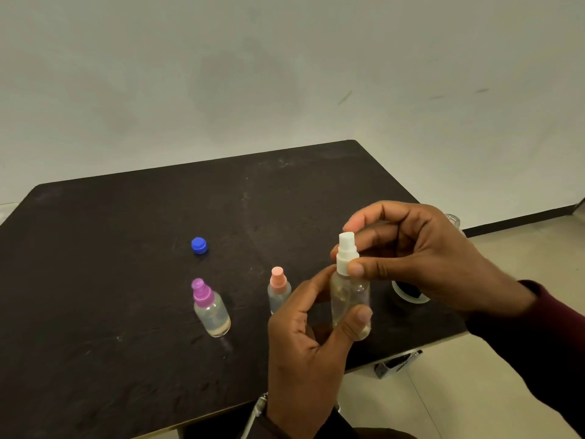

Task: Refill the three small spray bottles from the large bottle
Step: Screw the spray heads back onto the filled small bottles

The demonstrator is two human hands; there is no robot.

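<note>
Above the dark worktop (126,280), the left hand (304,353) grips a clear white-capped spray bottle (349,299), seemingly holding liquid; the right hand (421,255) pinches its cap. Left of it stand pink-capped (278,291) and purple-capped (211,308) bottles.

Three small spray bottles are in view: one with a white sprayer (349,289), gripped between the fingers (359,321) of the left hand (304,350) and pinched at its top by the right hand (421,255); one with a pink sprayer (278,288), just left of the left fingers; one with a purple sprayer (210,308), farther left. One loose blue cap (199,245) lies on the table (95,280), well beyond and to the left of the fingers. One clear ring-shaped item (408,294), partly hidden, sits below the right hand. Two hands. One table.
</note>
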